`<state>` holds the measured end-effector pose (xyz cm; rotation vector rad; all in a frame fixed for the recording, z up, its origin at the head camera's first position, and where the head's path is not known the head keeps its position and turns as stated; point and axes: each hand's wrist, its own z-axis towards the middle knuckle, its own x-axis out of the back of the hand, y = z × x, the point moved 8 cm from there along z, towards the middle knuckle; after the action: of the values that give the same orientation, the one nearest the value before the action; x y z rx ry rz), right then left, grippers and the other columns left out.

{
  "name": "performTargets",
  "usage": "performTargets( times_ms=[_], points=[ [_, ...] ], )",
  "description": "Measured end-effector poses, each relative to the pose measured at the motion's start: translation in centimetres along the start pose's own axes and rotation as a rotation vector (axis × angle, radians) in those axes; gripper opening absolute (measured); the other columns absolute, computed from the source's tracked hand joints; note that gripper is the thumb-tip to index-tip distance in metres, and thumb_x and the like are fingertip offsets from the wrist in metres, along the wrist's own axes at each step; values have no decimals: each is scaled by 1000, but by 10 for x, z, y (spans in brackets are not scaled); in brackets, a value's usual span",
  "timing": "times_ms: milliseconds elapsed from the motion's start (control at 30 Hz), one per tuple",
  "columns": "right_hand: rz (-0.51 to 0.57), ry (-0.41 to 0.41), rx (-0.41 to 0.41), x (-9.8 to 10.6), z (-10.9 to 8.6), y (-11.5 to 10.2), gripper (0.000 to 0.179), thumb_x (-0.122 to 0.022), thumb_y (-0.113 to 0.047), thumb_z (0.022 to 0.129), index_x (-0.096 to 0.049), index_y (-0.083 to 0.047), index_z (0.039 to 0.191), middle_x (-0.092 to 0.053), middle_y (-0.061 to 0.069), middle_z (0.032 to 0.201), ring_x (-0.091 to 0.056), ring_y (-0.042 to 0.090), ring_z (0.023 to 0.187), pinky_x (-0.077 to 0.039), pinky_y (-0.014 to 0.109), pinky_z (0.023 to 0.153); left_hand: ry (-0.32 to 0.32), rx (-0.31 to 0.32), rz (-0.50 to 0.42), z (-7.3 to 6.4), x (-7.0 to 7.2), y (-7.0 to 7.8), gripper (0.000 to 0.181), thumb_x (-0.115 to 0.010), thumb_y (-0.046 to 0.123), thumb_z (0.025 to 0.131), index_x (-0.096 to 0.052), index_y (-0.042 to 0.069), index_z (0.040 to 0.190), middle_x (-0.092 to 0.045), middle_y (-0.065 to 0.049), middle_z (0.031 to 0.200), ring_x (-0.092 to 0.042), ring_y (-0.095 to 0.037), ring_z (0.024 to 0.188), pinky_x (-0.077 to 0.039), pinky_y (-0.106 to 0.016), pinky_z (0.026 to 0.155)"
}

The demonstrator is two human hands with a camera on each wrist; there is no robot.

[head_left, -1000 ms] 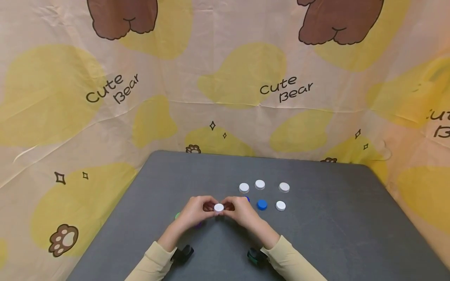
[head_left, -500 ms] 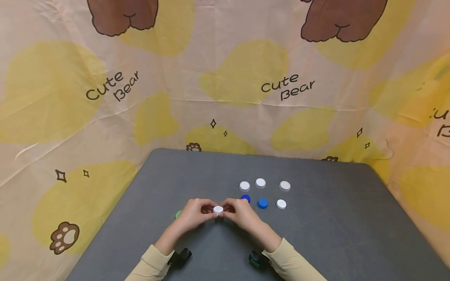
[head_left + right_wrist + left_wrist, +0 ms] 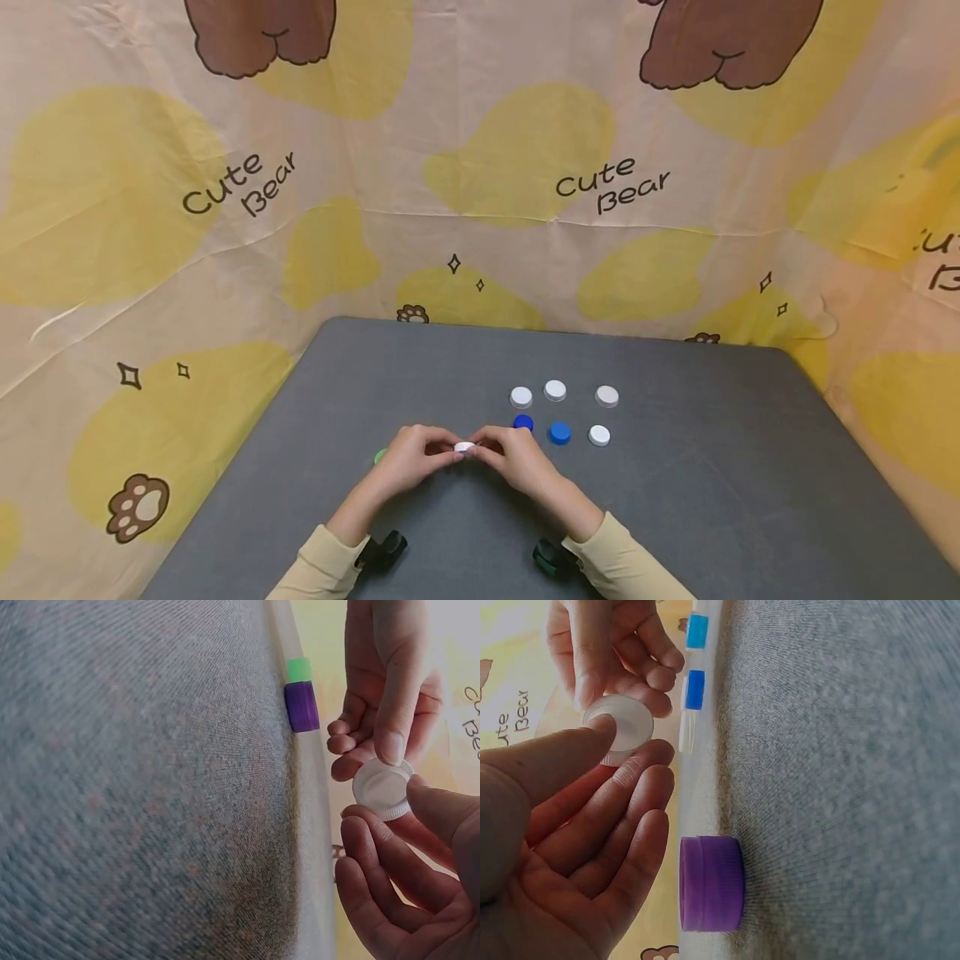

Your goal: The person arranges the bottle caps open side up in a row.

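Observation:
A white bottle cap [image 3: 464,447] is held between both hands above the grey table. My left hand [image 3: 412,457] pinches it from one side, thumb lying over its face in the left wrist view. From the other side my right hand [image 3: 516,457] pinches the same cap with thumb and fingers. In the right wrist view the hollow inside of the cap [image 3: 381,789] shows. A purple cap [image 3: 711,883] stands on the table near the left hand, and a green cap [image 3: 380,456] peeks out behind that hand.
Several white caps [image 3: 555,390] lie on the table [image 3: 712,483] beyond the right hand. Among them are a dark blue cap [image 3: 523,423] and a lighter blue cap [image 3: 559,433]. A patterned cloth [image 3: 480,183] hangs behind the table.
The white cap has tilted between the fingers, so its round face looks much narrower in the head view. Both hands sit slightly lower than a second ago, and the dark blue cap shows more.

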<state>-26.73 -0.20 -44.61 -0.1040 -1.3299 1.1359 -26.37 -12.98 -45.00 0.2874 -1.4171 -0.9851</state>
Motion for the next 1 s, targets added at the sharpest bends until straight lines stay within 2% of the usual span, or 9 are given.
performTargets(
  times_ms=[300,533,733,1000],
  points=[
    [85,-35,-51,-7,0,6,14,-57,-30,85,-66,-19,84,-62,-10,66,-53,-2,57,-44,17,52,7,-25,-10,-3,0,1,11,-68,22,77,-69,20,88,-65,10,74,-58,1,64,-45,-18,57],
    [193,-79,-109,-13,-1,10,18,-54,-29,87,-66,-15,83,-64,-6,68,-58,2,60,-47,19,55,18,-40,-46,-5,-1,1,19,-71,19,74,-68,20,92,-65,7,73,-58,-2,64,-46,-19,57],
    [240,-85,-168,-14,-2,14,22,-53,-31,88,-67,-14,83,-64,-4,67,-60,6,60,-47,19,54,12,-54,-65,-7,-1,3,28,-72,16,73,-66,21,99,-63,7,71,-57,-3,60,-46,-20,54],
    [291,-97,-228,-16,-3,17,23,-54,-31,87,-66,-13,84,-65,-2,67,-61,7,60,-48,23,54,14,-47,-70,-8,-2,2,30,-74,18,71,-66,21,100,-62,10,70,-56,-2,58,-47,-21,54]
  ],
)
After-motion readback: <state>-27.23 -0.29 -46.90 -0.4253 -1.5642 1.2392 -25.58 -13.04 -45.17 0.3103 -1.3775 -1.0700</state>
